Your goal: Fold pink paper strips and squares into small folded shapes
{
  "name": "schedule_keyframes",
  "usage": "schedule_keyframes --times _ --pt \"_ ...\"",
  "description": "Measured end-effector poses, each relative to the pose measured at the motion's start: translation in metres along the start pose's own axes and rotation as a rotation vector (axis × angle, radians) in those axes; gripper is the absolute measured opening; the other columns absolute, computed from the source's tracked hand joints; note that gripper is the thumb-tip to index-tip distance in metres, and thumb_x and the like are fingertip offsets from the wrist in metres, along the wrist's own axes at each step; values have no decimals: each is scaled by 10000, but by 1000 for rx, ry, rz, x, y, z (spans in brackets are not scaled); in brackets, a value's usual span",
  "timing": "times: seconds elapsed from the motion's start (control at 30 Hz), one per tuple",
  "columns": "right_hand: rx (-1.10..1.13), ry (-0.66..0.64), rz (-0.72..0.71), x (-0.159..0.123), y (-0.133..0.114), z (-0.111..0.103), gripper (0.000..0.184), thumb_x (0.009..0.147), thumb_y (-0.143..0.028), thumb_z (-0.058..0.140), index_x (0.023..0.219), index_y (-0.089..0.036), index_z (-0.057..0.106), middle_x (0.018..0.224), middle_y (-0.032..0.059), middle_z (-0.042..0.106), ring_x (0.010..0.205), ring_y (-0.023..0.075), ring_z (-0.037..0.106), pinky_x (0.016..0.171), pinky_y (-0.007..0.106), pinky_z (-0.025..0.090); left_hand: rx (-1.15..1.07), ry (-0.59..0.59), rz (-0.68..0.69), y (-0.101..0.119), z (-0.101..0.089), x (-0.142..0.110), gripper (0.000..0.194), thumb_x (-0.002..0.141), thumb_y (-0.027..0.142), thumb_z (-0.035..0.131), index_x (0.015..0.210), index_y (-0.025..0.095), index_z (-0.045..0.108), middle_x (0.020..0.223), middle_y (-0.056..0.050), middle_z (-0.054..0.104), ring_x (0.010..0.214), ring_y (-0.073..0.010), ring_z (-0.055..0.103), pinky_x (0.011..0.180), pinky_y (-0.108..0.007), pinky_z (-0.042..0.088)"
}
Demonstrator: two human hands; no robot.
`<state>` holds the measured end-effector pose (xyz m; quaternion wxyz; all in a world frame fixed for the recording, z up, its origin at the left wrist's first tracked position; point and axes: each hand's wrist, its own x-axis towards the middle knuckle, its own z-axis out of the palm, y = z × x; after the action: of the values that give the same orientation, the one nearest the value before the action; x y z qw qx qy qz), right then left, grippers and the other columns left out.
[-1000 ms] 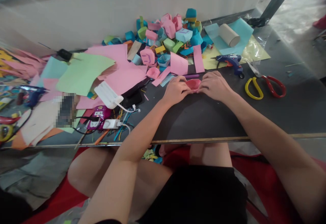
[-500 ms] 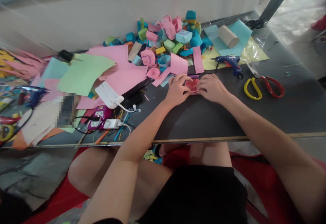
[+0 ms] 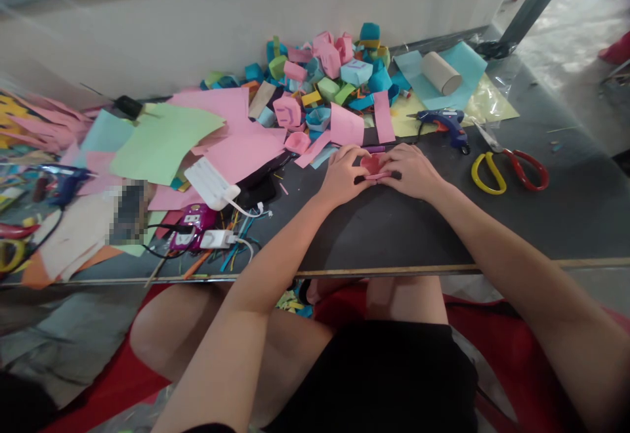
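Between my two hands is a small pink folded paper piece [image 3: 373, 165], its hollow inside partly visible. My left hand [image 3: 346, 174] grips its left side, fingers curled behind and thumb at the near edge. On the opposite side my right hand [image 3: 409, 169] pinches it the same way, the thumb close to the left one. Both hands rest low over the dark table [image 3: 384, 236]. Just beyond the fingers lies a purple pen-like stick [image 3: 377, 149]. Fingers hide much of the paper's sides.
Folded paper pieces [image 3: 329, 65] are heaped by the wall. Scissors [image 3: 509, 164] and a blue glue gun [image 3: 447, 121] lie to the right, near a cardboard tube [image 3: 441, 73]. Left are paper sheets [image 3: 167, 141], a white charger-like block [image 3: 211, 182] and a purple power strip [image 3: 194, 226].
The near edge of the pink paper has folded inward and its opening looks smaller. Both thumbs have shifted slightly along that edge; the hands stay in nearly the same place.
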<state>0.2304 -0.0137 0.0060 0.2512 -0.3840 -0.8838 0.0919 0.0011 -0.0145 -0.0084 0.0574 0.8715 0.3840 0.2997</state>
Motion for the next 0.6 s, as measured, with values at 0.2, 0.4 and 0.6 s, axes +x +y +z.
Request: schedule_keyframes --times 0.2,0.4,0.6 --pt "49 12 -21 0 6 4 167 914 -300 683 839 -309 833 887 36 805 970 275 633 912 484 432 -34 24 31 -1 3 0 171 849 362 822 746 229 792 1233 -97 687 1281 -319 554 1070 -543 460" --pt "28 76 -42 -2 6 3 133 894 -310 715 848 -311 840 922 37 812 968 275 639 877 466 444 -82 77 50 -4 1 -1 224 819 391 850 925 224 744 1318 -113 628 1309 -324 558 1116 -568 454" --pt "36 152 -109 -3 -1 2 183 932 -321 658 933 -320 841 978 36 818 1007 280 663 887 478 475 -232 104 -41 -8 8 -2 746 789 455 866 1388 237 479 1408 -147 603 1281 -296 614 1038 -463 547"
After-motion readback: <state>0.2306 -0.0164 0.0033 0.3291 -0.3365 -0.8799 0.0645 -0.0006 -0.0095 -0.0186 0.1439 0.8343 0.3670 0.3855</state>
